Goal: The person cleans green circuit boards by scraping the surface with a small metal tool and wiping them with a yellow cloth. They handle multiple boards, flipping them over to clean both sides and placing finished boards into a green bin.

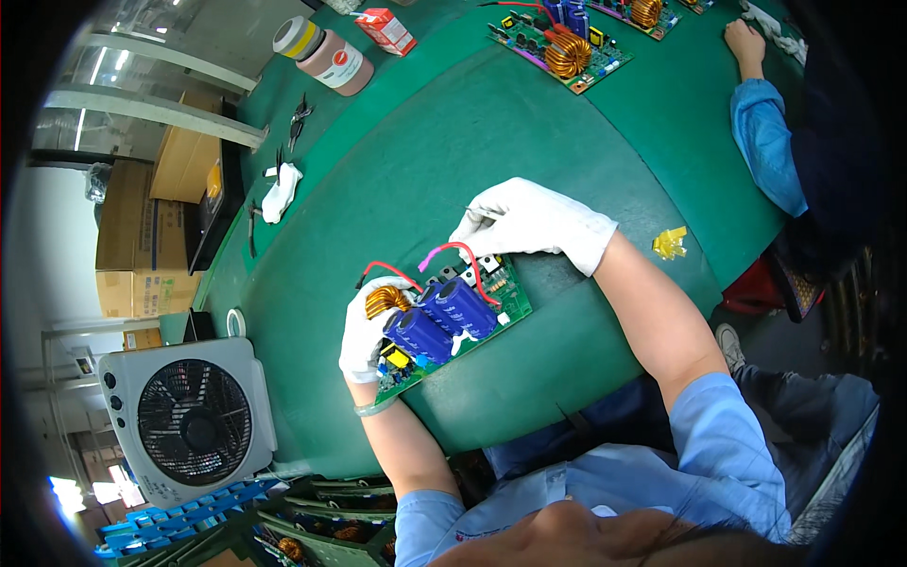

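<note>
My left hand [359, 338], in a white glove, is closed around the left end of a green circuit board [516, 295], beside a copper-wound coil [387, 300]. Large blue capacitors [467, 308] stand on the board, with two red wires [480, 269] rising from it. One wire ends in a pink sleeve [427, 259]. My right hand [534, 222], also gloved in white, is pinched at the board's far edge. A thin grey metal tool [484, 213] sticks out between its fingers; its tip is hidden.
A fan [194, 416] stands at left. Pliers [299, 121], a white cloth [282, 194], a jar [335, 64] and a red carton [385, 31] lie farther back. Another board [567, 55] is at the far side. Yellow scraps [670, 243] lie right, near another person's sleeve [767, 142].
</note>
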Demonstrator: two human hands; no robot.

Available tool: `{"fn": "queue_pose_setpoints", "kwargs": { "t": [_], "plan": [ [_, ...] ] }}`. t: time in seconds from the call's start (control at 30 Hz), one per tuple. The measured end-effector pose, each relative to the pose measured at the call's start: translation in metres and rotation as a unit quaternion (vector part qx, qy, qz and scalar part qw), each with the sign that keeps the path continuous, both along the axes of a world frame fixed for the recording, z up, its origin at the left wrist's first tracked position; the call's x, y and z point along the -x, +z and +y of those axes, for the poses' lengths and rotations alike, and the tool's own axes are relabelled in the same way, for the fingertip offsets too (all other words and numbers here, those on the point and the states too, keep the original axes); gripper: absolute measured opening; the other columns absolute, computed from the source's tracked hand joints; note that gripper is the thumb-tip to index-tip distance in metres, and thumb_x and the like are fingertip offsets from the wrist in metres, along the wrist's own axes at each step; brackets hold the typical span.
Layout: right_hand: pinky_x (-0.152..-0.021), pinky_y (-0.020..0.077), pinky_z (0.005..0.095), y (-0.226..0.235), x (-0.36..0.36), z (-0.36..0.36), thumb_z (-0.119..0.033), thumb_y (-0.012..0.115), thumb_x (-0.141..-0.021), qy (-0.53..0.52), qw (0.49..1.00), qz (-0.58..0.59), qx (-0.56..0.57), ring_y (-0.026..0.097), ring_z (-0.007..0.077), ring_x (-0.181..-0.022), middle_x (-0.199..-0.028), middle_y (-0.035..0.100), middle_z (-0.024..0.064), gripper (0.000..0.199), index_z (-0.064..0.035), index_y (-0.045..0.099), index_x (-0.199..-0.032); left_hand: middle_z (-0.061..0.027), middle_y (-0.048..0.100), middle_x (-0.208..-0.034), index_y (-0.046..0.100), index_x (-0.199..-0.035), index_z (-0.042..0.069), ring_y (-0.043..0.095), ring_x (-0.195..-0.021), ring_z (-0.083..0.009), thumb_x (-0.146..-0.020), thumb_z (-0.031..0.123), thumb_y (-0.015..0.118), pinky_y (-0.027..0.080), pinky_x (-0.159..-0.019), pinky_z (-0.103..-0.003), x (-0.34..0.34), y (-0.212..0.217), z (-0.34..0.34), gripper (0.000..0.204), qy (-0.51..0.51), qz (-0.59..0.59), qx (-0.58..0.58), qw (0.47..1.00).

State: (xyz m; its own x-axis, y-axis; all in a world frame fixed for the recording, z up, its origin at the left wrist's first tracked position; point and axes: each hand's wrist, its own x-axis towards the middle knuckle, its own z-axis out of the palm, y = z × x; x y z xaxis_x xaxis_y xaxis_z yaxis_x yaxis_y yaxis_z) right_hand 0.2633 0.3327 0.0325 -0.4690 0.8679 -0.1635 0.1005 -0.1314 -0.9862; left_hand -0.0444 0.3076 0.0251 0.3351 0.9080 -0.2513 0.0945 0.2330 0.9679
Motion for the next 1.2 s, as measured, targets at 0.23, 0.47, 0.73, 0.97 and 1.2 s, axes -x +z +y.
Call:
{"fn": "queue_pose_setpoints", "kwargs": {
  "t": [0.23,0.47,0.73,0.97,1.2],
  "plan": [
    [-0.082,0.0512,0.0278,0.005,-0.010,-0.006,-0.014,0.073,-0.079,0.097,0.994,-0.007,-0.043,0.065,0.0129,-0.086,-0.094,0.072,0.0089,0.039,-0.0001,0.067,-0.116,-0.0104,0.067,-0.096,0.060,-0.113,-0.005,0.065,-0.084,-0.0165,-0.078,0.010,0.073,0.053,-0.079,-0.030,-0.003,0.005,-0.002,0.040,-0.001,-0.005,0.002,1.000],
    [-0.081,0.0509,0.0258,-0.007,-0.015,0.002,-0.008,0.072,-0.086,-0.018,0.999,0.039,0.019,0.062,0.0090,-0.090,-0.093,0.068,0.0039,0.037,-0.0007,0.066,-0.122,-0.0102,0.066,-0.095,0.060,-0.112,-0.005,0.064,-0.084,-0.0164,-0.078,0.010,0.073,0.053,-0.078,-0.029,0.000,0.004,-0.002,0.039,0.001,0.003,0.008,1.000],
    [-0.082,0.0491,0.0255,-0.008,-0.014,0.004,-0.011,0.072,-0.088,-0.163,0.977,0.139,-0.008,0.062,0.0089,-0.087,-0.095,0.070,0.0041,0.034,-0.0028,0.068,-0.121,-0.0109,0.066,-0.094,0.061,-0.113,-0.004,0.064,-0.084,-0.0173,-0.079,0.012,0.074,0.053,-0.078,-0.029,-0.001,0.004,-0.002,0.040,-0.003,0.000,0.002,1.000],
    [-0.042,0.0253,0.0202,0.029,-0.062,-0.006,-0.024,0.062,-0.097,-0.563,0.756,0.296,-0.153,0.036,0.0027,-0.046,-0.069,0.061,0.0022,0.021,-0.0085,0.074,-0.105,-0.0102,0.066,-0.095,0.061,-0.112,-0.003,0.064,-0.086,-0.0164,-0.079,0.008,0.071,0.053,-0.079,-0.028,0.004,-0.004,0.000,0.037,-0.008,-0.018,0.013,1.000],
    [-0.052,0.0329,0.0215,0.017,-0.038,-0.002,-0.028,0.063,-0.095,-0.484,0.846,0.181,-0.128,0.043,0.0032,-0.056,-0.072,0.064,-0.0014,0.022,-0.0116,0.075,-0.105,-0.0099,0.067,-0.096,0.060,-0.113,-0.004,0.065,-0.086,-0.0161,-0.080,0.010,0.074,0.053,-0.079,-0.028,-0.001,0.003,-0.002,0.039,-0.016,-0.035,-0.002,0.999]
  ]
}}
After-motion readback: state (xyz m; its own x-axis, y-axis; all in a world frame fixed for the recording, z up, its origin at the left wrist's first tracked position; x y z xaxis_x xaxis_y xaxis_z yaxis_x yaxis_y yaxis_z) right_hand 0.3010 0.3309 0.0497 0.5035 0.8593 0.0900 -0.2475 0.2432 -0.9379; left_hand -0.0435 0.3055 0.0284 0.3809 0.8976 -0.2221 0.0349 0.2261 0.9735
